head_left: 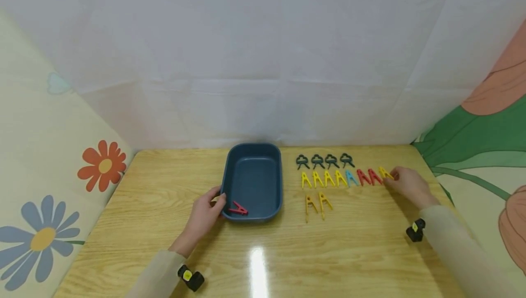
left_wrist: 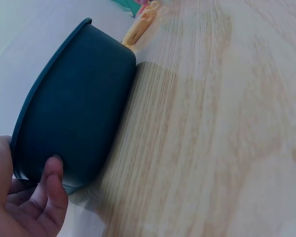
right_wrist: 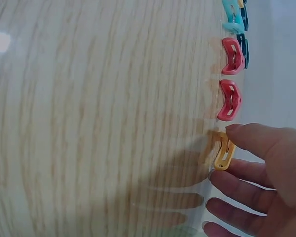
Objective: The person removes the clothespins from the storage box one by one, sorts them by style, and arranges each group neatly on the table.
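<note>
My left hand grips the near left corner of a dark blue plastic bin, thumb over the rim and fingers against the outer wall. One red clothespin lies inside the bin near that corner. Over at the right, my right hand pinches a yellow clothespin between thumb and fingers, at the right end of a row. Beside it in that row are two red clothespins, a light blue clothespin and several yellow clothespins.
Behind the row lie several dark clips. Two orange-yellow clothespins lie in front of it. All rest on a wood-grain table. A white sheet hangs at the back, and flower-patterned panels stand at both sides.
</note>
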The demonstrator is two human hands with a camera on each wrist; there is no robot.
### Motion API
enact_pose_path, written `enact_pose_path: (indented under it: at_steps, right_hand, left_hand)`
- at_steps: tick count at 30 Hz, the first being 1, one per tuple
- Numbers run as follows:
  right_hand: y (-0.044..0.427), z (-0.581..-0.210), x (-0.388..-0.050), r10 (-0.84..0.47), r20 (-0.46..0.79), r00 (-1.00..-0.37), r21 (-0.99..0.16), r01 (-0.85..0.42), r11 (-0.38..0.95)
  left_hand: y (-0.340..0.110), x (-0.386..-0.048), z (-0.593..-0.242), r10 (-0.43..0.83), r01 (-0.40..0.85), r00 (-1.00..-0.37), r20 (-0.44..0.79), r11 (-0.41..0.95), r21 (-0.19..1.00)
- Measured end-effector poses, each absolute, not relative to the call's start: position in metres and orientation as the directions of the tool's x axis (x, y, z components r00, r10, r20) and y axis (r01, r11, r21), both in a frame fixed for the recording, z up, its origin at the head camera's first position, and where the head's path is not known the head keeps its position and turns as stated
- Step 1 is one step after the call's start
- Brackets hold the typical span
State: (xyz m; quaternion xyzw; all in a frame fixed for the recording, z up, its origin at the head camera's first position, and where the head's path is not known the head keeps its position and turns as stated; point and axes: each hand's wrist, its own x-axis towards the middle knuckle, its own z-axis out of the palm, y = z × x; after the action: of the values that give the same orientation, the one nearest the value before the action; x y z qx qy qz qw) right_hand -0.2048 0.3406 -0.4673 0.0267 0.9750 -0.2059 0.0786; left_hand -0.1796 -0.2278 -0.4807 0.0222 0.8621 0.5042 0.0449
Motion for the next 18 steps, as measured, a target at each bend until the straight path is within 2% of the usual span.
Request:
enact_pose_path:
  at_steps: [18]
  right_hand:
    - [0.3389,-0.4666,-0.2005,0.022,-0.177,-0.984,-0.381,0.089,0.920]
  left_hand:
    - [-0.2277,-0.1802,-0.4810,0.090,-0.006,-0.994,-0.056,0.475,0.880]
